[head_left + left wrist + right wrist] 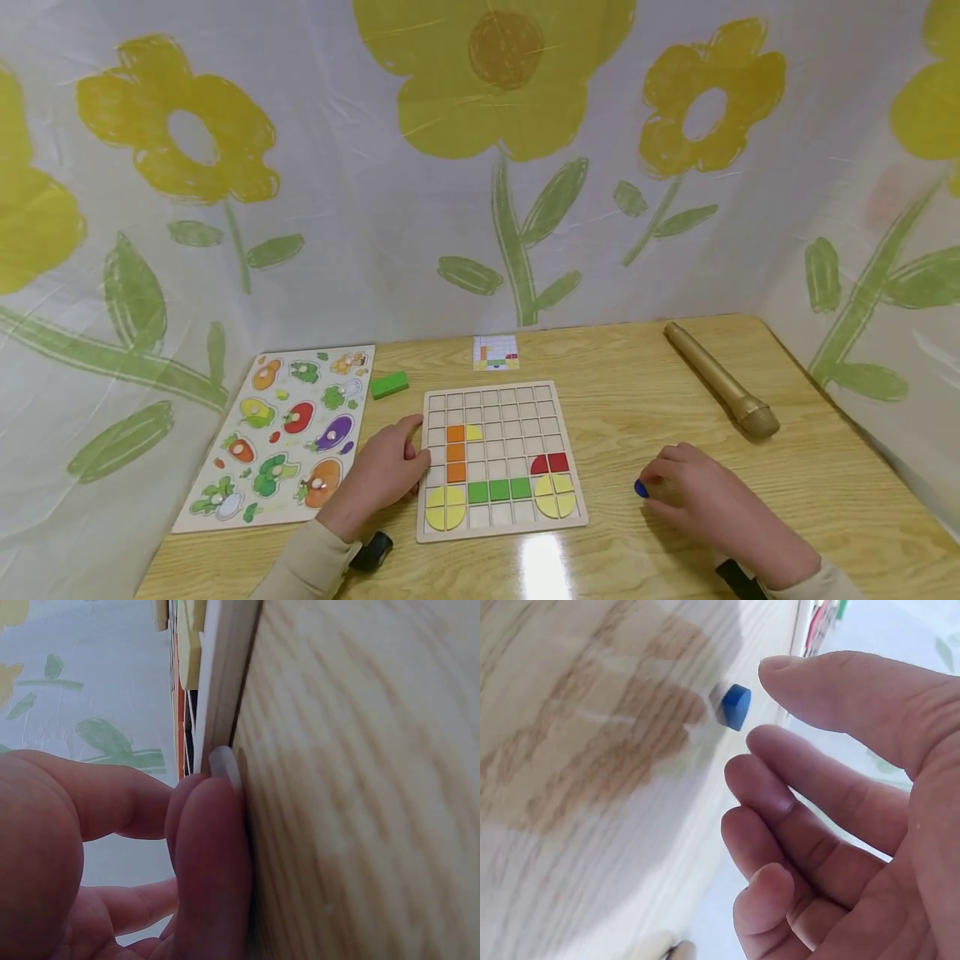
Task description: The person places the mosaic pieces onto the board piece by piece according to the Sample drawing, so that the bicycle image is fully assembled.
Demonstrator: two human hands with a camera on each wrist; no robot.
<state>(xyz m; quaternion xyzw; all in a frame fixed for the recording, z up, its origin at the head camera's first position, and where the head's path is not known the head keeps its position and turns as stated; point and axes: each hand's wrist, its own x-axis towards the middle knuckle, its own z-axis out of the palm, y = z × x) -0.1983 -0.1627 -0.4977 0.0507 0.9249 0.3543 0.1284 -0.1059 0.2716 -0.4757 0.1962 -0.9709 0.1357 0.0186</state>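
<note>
On the table, a square wooden grid board carries orange, green, red and yellow pieces in some of its cells. My left hand holds the board at its left edge; in the left wrist view the fingertips are right at the rim, close over the table. To the right of the board, my right hand reaches around a small blue piece with a curved side. In the right wrist view, the thumb and forefinger are spread on either side of it, with a gap showing.
A small pattern card lies behind the board. A green block sits at the back left, beside a vegetable puzzle board. A gold microphone lies at the right. Flower-printed sheeting encloses the table's back and sides.
</note>
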